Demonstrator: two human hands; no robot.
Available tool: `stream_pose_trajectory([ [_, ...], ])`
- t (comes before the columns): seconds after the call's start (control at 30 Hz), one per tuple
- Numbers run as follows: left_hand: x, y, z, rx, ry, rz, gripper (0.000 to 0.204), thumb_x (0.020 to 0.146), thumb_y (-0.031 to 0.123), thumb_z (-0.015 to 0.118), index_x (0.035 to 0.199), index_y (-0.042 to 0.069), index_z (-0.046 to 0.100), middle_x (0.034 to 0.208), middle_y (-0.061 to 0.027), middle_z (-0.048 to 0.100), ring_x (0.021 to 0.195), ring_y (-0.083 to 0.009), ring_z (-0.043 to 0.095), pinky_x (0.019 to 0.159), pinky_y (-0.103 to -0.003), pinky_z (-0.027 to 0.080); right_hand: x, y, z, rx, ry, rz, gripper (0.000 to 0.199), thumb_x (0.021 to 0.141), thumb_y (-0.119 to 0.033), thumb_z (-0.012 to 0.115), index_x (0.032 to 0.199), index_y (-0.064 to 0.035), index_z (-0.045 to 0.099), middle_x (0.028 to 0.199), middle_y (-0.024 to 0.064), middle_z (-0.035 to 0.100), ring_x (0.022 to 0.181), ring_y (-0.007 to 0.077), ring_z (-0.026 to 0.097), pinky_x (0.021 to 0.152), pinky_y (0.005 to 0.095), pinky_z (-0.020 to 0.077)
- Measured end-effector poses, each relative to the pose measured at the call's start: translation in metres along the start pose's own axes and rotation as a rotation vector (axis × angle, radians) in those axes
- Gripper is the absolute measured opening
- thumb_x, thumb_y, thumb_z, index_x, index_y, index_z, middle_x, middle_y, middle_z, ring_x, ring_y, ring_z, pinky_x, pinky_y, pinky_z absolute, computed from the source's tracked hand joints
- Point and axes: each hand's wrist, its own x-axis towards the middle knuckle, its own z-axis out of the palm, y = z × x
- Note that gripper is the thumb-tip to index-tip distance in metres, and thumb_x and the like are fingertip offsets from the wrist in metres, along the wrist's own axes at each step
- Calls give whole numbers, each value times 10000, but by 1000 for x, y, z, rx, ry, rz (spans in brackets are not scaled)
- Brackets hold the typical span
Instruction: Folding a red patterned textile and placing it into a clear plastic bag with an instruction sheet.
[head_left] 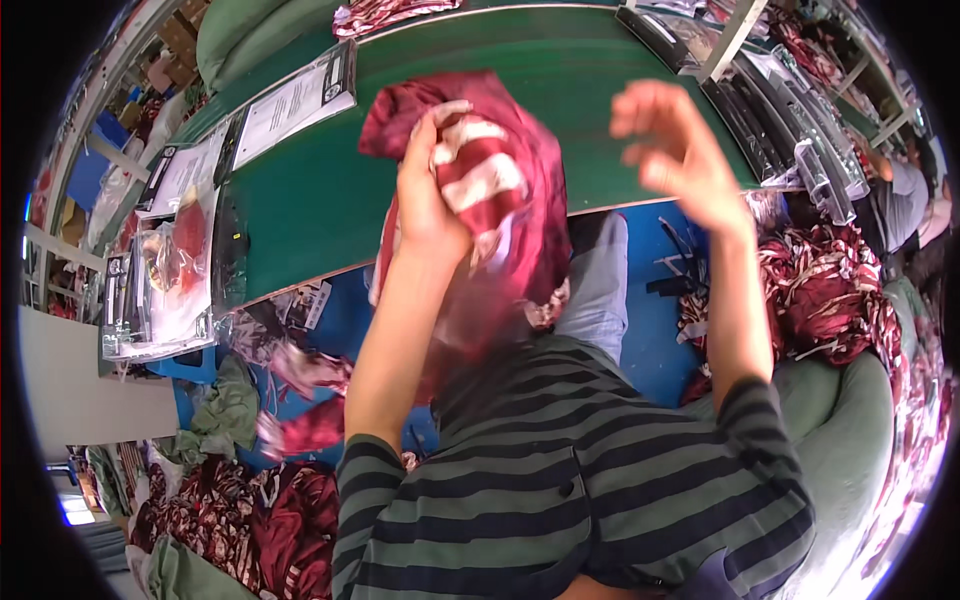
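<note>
In the head view, the left hand (431, 205) is gripping a red-and-white cloth (530, 165) at upper centre, the cloth hanging to its right and below. At upper right, the right hand (682, 145) is hovering half open, fingers loosely curling, apart from the cloth.

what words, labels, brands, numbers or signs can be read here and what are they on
Nothing is clear enough to quote.
White sheet on the green table: rows of print, too small to read.
Black band at the sheet's end: a round pale mark, too small to read.
Small paper below the table: dark print, too small to read.
Cloth in the left hand: pale shapes, too blurred to tell if lettering.
</note>
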Motion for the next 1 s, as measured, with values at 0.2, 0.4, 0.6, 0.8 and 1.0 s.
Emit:
stream_pose_trajectory([
  [0.2, 36, -13, 67, 46, -164, 95, 286, 1042, 299, 499, 1131, 62, 632, 1004, -48, 657, 883, -165, 625, 800, -312, 538, -30, 39, 100, -183, 213, -29, 845, 759, -90, 789, 1491, -51, 369, 1349, 209, 536, 1208, 305, 542, 947, 395, 484],
  [0.4, 44, 14, 89, 354, 179, 223, 367, 1048, 273, 498, 1223, -26, 620, 1188, -126, 688, 1009, -213, 675, 903, -329, 525, 0, 19, 30, -263, 613, 11, 325, 854, 73, 522, 1113, -31, 688, 911, 33, 711, 707, 93, 563, 647, 227, 468],
  [0.6, 78, 51, 20, 698, 7, 375, 336, 1030, 259, 550, 1132, -40, 664, 1021, -110, 725, 911, -181, 684, 824, -307, 551, 19, -46, -45, -851, 656, -216, 150, 877, -43, 628, 1015, -32, 686, 859, 14, 656, 725, 93, 535, 653, 212, 432],
  [0.8, 96, 16, -5, 1109, -75, 779, 520, 1022, 371, 571, 1324, -52, 567, 1257, -148, 644, 1174, -230, 594, 1010, -343, 474, 16, -87, -74, -912, 619, -308, 120, 856, 9, 611, 955, -25, 671, 808, 1, 627, 698, 90, 513, 646, 213, 429],
  [1.0, 100, -28, -75, 55, -326, -448, 709, 972, 455, 644, 1450, -34, 454, 1424, -179, 549, 1341, -281, 491, 1131, -372, 357, 56, -96, -80, -843, 424, -401, 109, 854, 38, 603, 924, -19, 664, 792, -2, 617, 703, 94, 515, 660, 223, 435],
])
